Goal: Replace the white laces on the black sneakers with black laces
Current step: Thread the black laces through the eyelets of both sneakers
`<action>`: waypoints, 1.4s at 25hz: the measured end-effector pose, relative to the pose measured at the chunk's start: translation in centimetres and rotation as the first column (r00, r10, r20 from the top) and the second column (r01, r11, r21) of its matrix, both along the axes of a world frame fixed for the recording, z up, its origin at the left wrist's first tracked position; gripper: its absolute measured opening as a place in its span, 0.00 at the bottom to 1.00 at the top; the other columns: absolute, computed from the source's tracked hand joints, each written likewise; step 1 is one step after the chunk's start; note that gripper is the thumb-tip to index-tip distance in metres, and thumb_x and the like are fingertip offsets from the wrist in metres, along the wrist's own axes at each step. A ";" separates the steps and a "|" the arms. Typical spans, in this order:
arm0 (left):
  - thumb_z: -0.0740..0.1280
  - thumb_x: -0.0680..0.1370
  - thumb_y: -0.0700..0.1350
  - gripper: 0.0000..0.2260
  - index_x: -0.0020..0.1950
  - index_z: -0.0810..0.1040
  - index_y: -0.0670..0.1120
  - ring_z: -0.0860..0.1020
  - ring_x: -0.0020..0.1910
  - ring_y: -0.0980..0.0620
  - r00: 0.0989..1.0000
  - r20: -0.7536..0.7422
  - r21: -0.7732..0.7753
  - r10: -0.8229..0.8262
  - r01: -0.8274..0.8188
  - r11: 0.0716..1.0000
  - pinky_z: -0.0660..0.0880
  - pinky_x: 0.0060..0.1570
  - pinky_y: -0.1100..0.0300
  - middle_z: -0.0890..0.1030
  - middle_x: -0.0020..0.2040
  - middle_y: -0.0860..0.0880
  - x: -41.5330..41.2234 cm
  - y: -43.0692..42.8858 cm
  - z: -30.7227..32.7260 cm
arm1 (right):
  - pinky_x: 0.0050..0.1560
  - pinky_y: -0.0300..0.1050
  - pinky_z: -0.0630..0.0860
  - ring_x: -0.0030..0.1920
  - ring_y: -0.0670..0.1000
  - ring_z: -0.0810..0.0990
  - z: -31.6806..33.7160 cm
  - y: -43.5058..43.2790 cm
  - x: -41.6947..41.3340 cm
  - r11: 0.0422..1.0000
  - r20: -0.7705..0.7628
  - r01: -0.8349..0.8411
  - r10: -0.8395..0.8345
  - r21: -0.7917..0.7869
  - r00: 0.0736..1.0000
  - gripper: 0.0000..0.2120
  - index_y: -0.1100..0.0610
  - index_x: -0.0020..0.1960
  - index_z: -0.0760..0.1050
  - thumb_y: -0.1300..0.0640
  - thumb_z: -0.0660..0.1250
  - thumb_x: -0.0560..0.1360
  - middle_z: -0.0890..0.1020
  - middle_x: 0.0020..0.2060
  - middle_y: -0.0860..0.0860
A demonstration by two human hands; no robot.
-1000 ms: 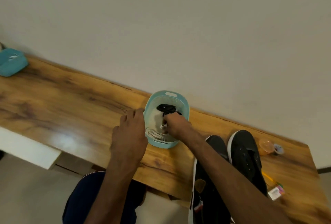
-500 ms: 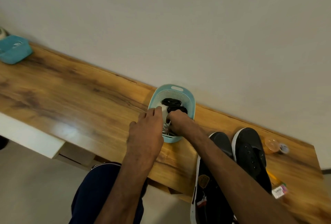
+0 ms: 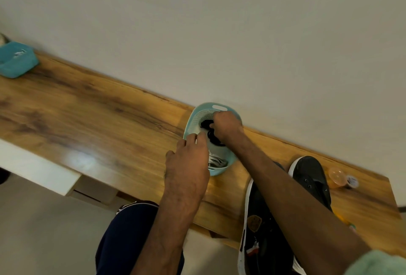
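The light blue plastic basket [image 3: 233, 113] stood on the wooden table [image 3: 87, 120] against the wall, and both hands met at it. The right hand [image 3: 226, 126] reached in from above, its fingers curled down and pinching the black laces [image 3: 212, 137], a dark bundle lying in the far half of the basket, directly under and just left of those fingers. The left hand [image 3: 189, 164] lay loose and flat, its straight fingers resting on the basket's left rim and holding nothing. The white laces [image 3: 216, 161] lay heaped in the near end of the basket, just beside the left hand. The 2 black sneakers [image 3: 312, 178] sat side by side to the right, 1 partly hidden under the right forearm. A small orange container [image 3: 336, 176] stood beyond them, and a teal cap [image 3: 15, 59] lay at the far left.
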State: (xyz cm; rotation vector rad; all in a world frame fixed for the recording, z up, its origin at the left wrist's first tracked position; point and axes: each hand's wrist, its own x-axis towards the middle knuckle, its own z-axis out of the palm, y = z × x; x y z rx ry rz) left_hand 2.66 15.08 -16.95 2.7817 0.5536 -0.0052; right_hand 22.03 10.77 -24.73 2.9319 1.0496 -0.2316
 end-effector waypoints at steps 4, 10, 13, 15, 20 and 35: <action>0.65 0.78 0.41 0.33 0.79 0.53 0.48 0.67 0.69 0.47 1.000 -0.012 -0.006 0.000 0.000 1.000 0.72 0.61 0.49 0.64 0.74 0.48 0.3 0.3 0.0 | 0.50 0.52 0.77 0.60 0.58 0.77 -1.1 1.3 -0.1 0.996 0.058 -0.039 0.044 -0.074 0.997 0.09 0.60 0.56 0.80 0.60 0.68 0.76 0.82 0.53 0.58; 0.67 0.79 0.44 0.29 0.76 0.58 0.49 0.67 0.70 0.48 1.000 0.000 -0.022 -0.005 0.005 1.000 0.71 0.63 0.49 0.64 0.74 0.49 0.1 0.5 -0.1 | 0.60 0.54 0.72 0.62 0.56 0.74 -3.0 3.0 -0.1 0.992 0.146 -0.060 0.076 -0.112 0.986 0.10 0.58 0.55 0.80 0.56 0.62 0.81 0.83 0.54 0.55; 0.66 0.80 0.48 0.27 0.76 0.59 0.49 0.67 0.69 0.49 1.000 0.029 -0.019 -0.003 0.004 1.000 0.71 0.64 0.49 0.64 0.73 0.49 0.0 0.5 -0.5 | 0.61 0.55 0.71 0.62 0.56 0.74 -3.8 3.2 -0.1 0.992 0.184 -0.074 0.092 -0.103 0.979 0.10 0.58 0.53 0.80 0.56 0.62 0.80 0.83 0.52 0.55; 0.66 0.80 0.49 0.27 0.76 0.59 0.50 0.67 0.70 0.49 0.999 0.033 -0.030 -0.002 0.003 1.000 0.71 0.65 0.48 0.64 0.74 0.49 0.2 0.4 -0.8 | 0.61 0.55 0.70 0.61 0.56 0.74 -4.1 3.2 0.4 0.991 0.202 -0.091 0.109 -0.095 0.973 0.10 0.58 0.52 0.81 0.56 0.62 0.80 0.84 0.51 0.55; 0.67 0.79 0.50 0.27 0.75 0.59 0.50 0.66 0.71 0.49 0.999 0.048 -0.063 0.011 -0.008 0.998 0.70 0.66 0.47 0.64 0.74 0.49 0.6 0.2 -0.8 | 0.62 0.57 0.66 0.60 0.55 0.74 -4.0 3.0 1.0 0.986 0.225 -0.141 0.158 -0.093 0.961 0.10 0.55 0.49 0.81 0.53 0.63 0.78 0.84 0.50 0.53; 0.65 0.81 0.48 0.21 0.73 0.65 0.49 0.73 0.63 0.46 0.984 0.172 -0.164 0.051 -0.022 0.986 0.75 0.56 0.47 0.72 0.68 0.48 0.3 -0.6 0.1 | 0.42 0.41 0.81 0.38 0.45 0.82 13.3 -6.9 -0.3 0.113 -0.433 0.453 -0.165 0.884 0.886 0.10 0.65 0.52 0.84 0.65 0.76 0.71 0.85 0.43 0.58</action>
